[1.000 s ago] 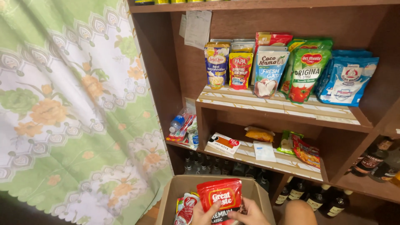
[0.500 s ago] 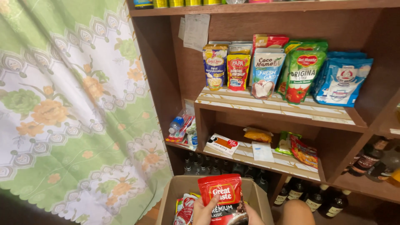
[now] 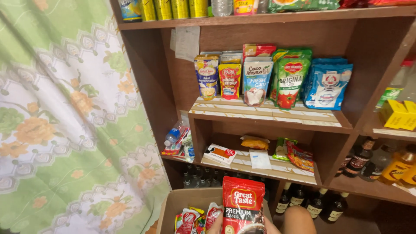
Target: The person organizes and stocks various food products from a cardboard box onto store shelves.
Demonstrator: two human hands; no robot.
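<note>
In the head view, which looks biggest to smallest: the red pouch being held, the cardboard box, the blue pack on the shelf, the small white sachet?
1. Cardboard box, partly cut off by the frame.
2. Red pouch and blue pack look alike; the pouch is nearer the camera, so unsure.
3. White sachet.

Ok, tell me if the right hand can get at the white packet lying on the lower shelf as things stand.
Probably not right away. The right hand is in a grip on the red pouch along with the left hand. The way to the white packet looks open, though: nothing stands in front of it on the lower shelf.
</note>
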